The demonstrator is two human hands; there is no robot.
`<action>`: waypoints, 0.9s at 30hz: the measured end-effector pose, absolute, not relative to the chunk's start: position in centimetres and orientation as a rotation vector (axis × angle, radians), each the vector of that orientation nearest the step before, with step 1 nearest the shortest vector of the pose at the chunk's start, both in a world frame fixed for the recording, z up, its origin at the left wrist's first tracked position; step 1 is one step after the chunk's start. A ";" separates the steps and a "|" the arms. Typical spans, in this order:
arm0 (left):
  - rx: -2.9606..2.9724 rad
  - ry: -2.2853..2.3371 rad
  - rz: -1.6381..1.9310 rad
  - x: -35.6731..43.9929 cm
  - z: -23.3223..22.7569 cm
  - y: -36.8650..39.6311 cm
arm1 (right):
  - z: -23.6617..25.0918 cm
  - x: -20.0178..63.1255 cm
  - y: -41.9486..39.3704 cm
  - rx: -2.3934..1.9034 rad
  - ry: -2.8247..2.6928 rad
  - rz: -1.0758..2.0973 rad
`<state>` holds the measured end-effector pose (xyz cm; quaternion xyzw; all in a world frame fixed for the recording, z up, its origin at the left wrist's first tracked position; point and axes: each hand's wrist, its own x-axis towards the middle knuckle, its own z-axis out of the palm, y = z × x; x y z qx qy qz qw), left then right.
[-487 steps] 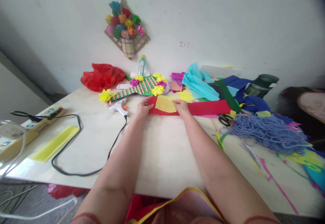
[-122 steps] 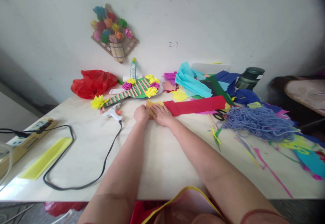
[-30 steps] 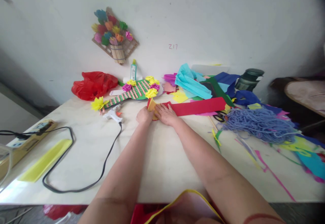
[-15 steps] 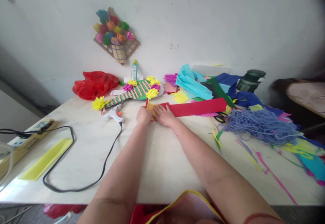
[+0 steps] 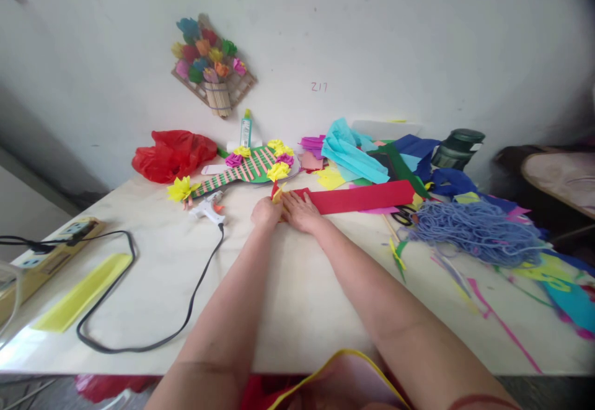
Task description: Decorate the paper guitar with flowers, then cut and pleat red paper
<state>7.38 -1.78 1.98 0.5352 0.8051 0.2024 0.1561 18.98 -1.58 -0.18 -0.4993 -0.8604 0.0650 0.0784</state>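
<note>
A long red strip (image 5: 362, 199), apparently paper or felt, lies across the middle of the table. At its left end a small yellow piece (image 5: 277, 195) stands tilted up together with a red edge. My left hand (image 5: 266, 213) is closed on that raised end, its fingertips partly hidden. My right hand (image 5: 300, 212) lies flat on the strip just beside the fold, fingers stretched out and pressing down. Left of my hands is a white hot glue gun (image 5: 209, 210). Behind them rests a green guitar-shaped craft (image 5: 253, 167) with pink strips and paper flowers.
Blue yarn (image 5: 478, 230), black-handled scissors (image 5: 404, 215) and coloured paper scraps (image 5: 356, 153) crowd the right side. On the left are a power strip (image 5: 51, 261), a yellow strip (image 5: 83, 292) and a looping black cord (image 5: 139, 347). A dark green jar (image 5: 458, 148) stands at the back.
The yellow-and-red left end, flatter before, now stands up, folded toward my right hand. My left hand has shifted slightly right; my right hand stays almost in place.
</note>
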 end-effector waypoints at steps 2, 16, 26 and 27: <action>1.508 2.292 0.586 7.4 1.8 -1.7 | -0.2 19.0 -1.6 -1.503 -2.578 0.195; 1.505 2.286 0.632 6.5 1.9 -1.7 | -0.3 19.1 -1.5 -1.507 -2.562 0.178; 1.534 2.295 0.556 7.4 1.9 -1.7 | -0.3 19.0 -1.5 -1.494 -2.585 0.145; 1.542 2.293 0.570 7.4 1.7 -1.6 | -0.2 19.0 -1.5 -1.492 -2.588 0.140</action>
